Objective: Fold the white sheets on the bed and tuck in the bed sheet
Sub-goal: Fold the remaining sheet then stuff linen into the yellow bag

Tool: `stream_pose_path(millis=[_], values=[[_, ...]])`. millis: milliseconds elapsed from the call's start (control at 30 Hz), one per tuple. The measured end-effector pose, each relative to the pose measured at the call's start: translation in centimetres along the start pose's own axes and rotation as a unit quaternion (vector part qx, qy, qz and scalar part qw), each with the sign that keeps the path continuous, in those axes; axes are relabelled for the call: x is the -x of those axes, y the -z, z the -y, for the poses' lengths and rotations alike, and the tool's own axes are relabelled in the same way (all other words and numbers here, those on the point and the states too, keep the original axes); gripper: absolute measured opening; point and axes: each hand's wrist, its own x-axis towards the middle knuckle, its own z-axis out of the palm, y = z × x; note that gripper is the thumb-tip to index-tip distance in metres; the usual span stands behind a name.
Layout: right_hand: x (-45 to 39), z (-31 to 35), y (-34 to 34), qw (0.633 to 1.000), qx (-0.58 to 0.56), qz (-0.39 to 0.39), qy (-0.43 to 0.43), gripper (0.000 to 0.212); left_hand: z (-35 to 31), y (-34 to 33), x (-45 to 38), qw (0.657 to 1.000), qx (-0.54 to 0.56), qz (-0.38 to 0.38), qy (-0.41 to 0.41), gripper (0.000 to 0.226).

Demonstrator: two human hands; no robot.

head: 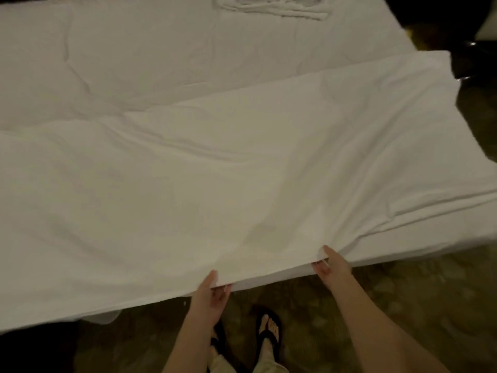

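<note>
A large white sheet (242, 162) lies spread over the near half of the bed, its far edge folded back toward me. My left hand (211, 293) pinches the sheet's near edge, thumb on top and fingers underneath. My right hand (329, 262) grips the same edge a short way to the right, in the same way. The edge hangs just past the mattress side. Beneath it the bed sheet (161, 57) covers the far half of the bed with a few creases. Another bunched white sheet (277, 6) lies at the far edge of the bed.
Dark patterned carpet (403, 297) runs along the near and right sides of the bed. My feet in black sandals (269, 329) stand close to the mattress. A dark piece of furniture with shiny fittings (473, 49) stands at the far right.
</note>
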Motion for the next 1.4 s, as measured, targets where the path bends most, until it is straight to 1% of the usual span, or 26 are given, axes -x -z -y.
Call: stream_pose_path(millis=[100, 200, 267, 333, 400, 500, 600, 667, 733, 767, 833, 867, 900, 933, 967, 1000, 1067, 1100, 1167, 1200, 1233, 1267, 1300, 1333, 1367, 1400], values=[[-0.5, 3.6, 0.5, 1.0, -0.01, 0.011, 0.026, 0.032, 3.9, -5.1, 0.2, 0.999, -0.031, 0.028, 0.019, 0.033], [-1.3, 7.8, 1.4, 0.998, -0.021, 0.028, 0.049, 0.031, 7.6, -10.0, 0.3, 0.997, -0.057, 0.046, 0.037, 0.015], [-2.1, 10.4, 2.1, 0.997, -0.039, 0.035, 0.061, 0.029, 10.0, -12.9, 0.4, 0.994, -0.068, 0.066, 0.055, 0.007], [-3.1, 12.7, 2.5, 0.995, -0.058, 0.038, 0.067, 0.032, 12.3, -15.7, 0.6, 0.991, -0.066, 0.087, 0.076, 0.007], [-4.3, 14.8, 2.9, 0.994, -0.067, 0.028, 0.082, 0.038, 14.4, -18.6, 0.9, 0.988, -0.07, 0.105, 0.089, 0.012], [-6.6, 17.6, 3.3, 0.992, -0.083, -0.002, 0.098, 0.043, 17.0, -23.8, 1.0, 0.984, -0.091, 0.118, 0.099, 0.021], [-9.1, 20.7, 4.0, 0.988, -0.111, -0.037, 0.097, 0.044, 19.5, -28.5, 0.8, 0.978, -0.107, 0.139, 0.117, 0.026], [-10.5, 23.3, 4.9, 0.986, -0.127, -0.049, 0.094, 0.046, 21.2, -31.2, 0.5, 0.973, -0.125, 0.152, 0.121, 0.024], [-12.0, 25.9, 6.0, 0.982, -0.144, -0.066, 0.1, 0.045, 22.8, -33.2, -0.6, 0.974, -0.144, 0.142, 0.103, 0.009], [-12.6, 27.5, 6.6, 0.981, -0.146, -0.078, 0.103, 0.044, 23.6, -33.6, -1.5, 0.974, -0.159, 0.13, 0.096, 0.005], [-13.9, 30.3, 7.8, 0.979, -0.137, -0.099, 0.114, 0.039, 25.3, -33.7, -2.8, 0.966, -0.196, 0.134, 0.107, 0.013], [-14.7, 31.5, 8.4, 0.979, -0.133, -0.104, 0.118, 0.037, 25.6, -33.8, -3.4, 0.97, -0.159, 0.115, 0.14, 0.021], [-15.4, 32.6, 8.7, 0.978, -0.126, -0.106, 0.126, 0.038, 25.8, -33.2, -4.1, 0.974, -0.151, 0.101, 0.137, 0.032], [-15.9, 33.6, 9.1, 0.977, -0.126, -0.106, 0.134, 0.041, 26.1, -33.0, -4.7, 0.978, -0.151, 0.09, 0.114, 0.039], [-16.8, 34.5, 9.5, 0.975, -0.129, -0.113, 0.139, 0.045, 26.4, -32.4, -5.6, 0.983, -0.141, 0.069, 0.092, 0.043], [-17.6, 35.5, 9.9, 0.973, -0.13, -0.126, 0.142, 0.046, 26.8, -32.3, -5.7, 0.985, -0.145, 0.05, 0.075, 0.041], [-18.9, 37.3, 10.5, 0.972, -0.095, -0.159, 0.141, 0.044, 27.4, -33.2, -4.3, 0.98, -0.181, 0.045, 0.064, 0.035], [-19.5, 38.0, 11.0, 0.971, -0.068, -0.172, 0.148, 0.042, 27.6, -33.7, -4.5, 0.988, -0.146, 0.028, 0.049, 0.033], [-19.6, 38.8, 12.0, 0.96, -0.037, -0.194, 0.197, 0.034, 28.3, -34.7, -4.2, 0.995, -0.101, -0.002, 0.001, 0.031], [-19.3, 38.6, 12.7, 0.952, -0.03, -0.204, 0.227, 0.03, 28.6, -34.7, -4.2, 0.998, -0.061, -0.013, -0.01, 0.035], [-18.9, 38.2, 13.5, 0.946, -0.025, -0.214, 0.243, 0.028, 28.9, -34.3, -4.2, 0.999, -0.03, -0.022, 0.0, 0.04], [-18.6, 37.5, 14.3, 0.944, -0.026, -0.222, 0.242, 0.027, 29.4, -33.6, -4.4, 0.999, -0.01, -0.034, 0.018, 0.044], [-18.5, 36.9, 15.2, 0.948, -0.03, -0.22, 0.228, 0.026, 30.1, -33.1, -4.2, 0.998, 0.002, -0.034, 0.044, 0.042], [-18.6, 36.5, 16.0, 0.956, -0.033, -0.205, 0.206, 0.022, 30.0, -32.8, -4.5, 0.996, 0.045, -0.035, 0.064, 0.032], [-18.8, 36.5, 16.7, 0.965, -0.031, -0.187, 0.181, 0.017, 29.9, -32.7, -4.5, 0.998, 0.033, -0.023, 0.041, 0.02], [-19.2, 36.8, 17.5, 0.972, -0.038, -0.174, 0.155, 0.013, 29.9, -32.6, -4.6, 0.997, 0.062, -0.012, 0.034, 0.022]])
